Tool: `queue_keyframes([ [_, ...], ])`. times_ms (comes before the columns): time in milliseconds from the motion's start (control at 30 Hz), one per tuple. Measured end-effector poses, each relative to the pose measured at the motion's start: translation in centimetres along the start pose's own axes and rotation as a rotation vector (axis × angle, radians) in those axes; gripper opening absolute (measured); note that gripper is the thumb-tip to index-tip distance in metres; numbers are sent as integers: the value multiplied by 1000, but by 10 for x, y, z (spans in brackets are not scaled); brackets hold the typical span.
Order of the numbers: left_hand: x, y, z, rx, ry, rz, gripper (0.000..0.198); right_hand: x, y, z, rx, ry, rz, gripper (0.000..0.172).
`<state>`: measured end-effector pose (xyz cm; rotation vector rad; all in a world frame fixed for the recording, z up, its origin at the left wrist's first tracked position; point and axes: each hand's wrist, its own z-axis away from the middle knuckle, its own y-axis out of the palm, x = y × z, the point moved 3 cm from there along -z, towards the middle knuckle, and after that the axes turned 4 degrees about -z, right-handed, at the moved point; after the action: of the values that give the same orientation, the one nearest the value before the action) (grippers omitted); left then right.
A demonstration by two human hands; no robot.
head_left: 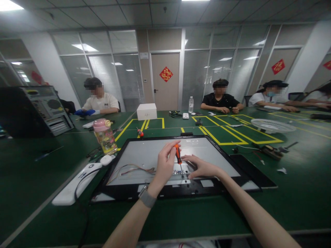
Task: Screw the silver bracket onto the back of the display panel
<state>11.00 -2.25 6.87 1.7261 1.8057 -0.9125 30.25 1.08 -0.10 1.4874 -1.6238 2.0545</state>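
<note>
An orange-and-black screwdriver [178, 154] stands nearly upright over a flat display panel [217, 162] with a black frame. My left hand [166, 162], with a watch on its wrist, is closed around the screwdriver's handle. The shaft's tip meets the panel beside a small circuit board [177, 172], near its front edge. To the right of the shaft is my right hand [200, 166], thumb and fingers apart, its fingertips by the board and seemingly holding nothing. Thin cables [138, 167] run left from the board across the panel's grey back.
Left of the panel are a white power bank-like device [77, 184] with a black cable and a pink-lidded bottle [105, 136]. A black slab [252, 169] lies right. Farther off are a white box [147, 112], a computer case [33, 110] and several seated people.
</note>
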Motion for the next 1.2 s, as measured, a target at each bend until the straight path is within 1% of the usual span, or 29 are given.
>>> queue_keyframes([
  [67, 0, -1, 0, -26, 0, -43, 20, 1, 0, 0, 1, 1, 0, 84],
  [133, 0, -1, 0, -36, 9, -48, 19, 2, 0, 1, 3, 4, 1, 84],
  [200, 1, 0, 0, -1, 2, 9, 25, 2, 0, 1, 3, 10, 1, 84],
  [267, 2, 2, 0, 48, -36, 79, 30, 2, 0, 1, 3, 15, 5, 83],
  [367, 4, 5, 1, 77, -91, 93, 29, 2, 0, 1, 6, 16, 10, 82],
  [467, 3, 4, 2, 8, -64, 7, 19, 2, 0, 1, 8, 11, 10, 83],
  [533, 2, 3, 1, -16, -60, -3, 20, 1, 0, 1, 7, 8, 10, 83],
  [633, 4, 3, -1, 24, -127, 119, 31, 1, 0, 1, 5, 6, 1, 83],
  [733, 8, 2, -2, 30, -209, 215, 33, 2, -1, 1, 4, 9, -3, 82],
  [767, 9, 2, -2, 11, -211, 201, 31, 3, -1, 1, 6, 11, -3, 82],
  [867, 9, 1, -2, -51, -160, 106, 24, 4, -1, 1, 10, 24, -5, 80],
  [933, 8, 2, -1, -32, -152, 124, 25, 4, -1, 1, 6, 25, -6, 81],
  [1000, 7, 3, -1, 19, -178, 197, 32, 4, -1, 1, 0, 22, -3, 82],
  [1067, 6, 4, 0, 36, -182, 202, 32, 3, -1, 1, -2, 17, 1, 82],
  [1200, 4, 0, -1, -56, -109, 39, 18, 4, 0, 1, 3, 13, -2, 81],
])
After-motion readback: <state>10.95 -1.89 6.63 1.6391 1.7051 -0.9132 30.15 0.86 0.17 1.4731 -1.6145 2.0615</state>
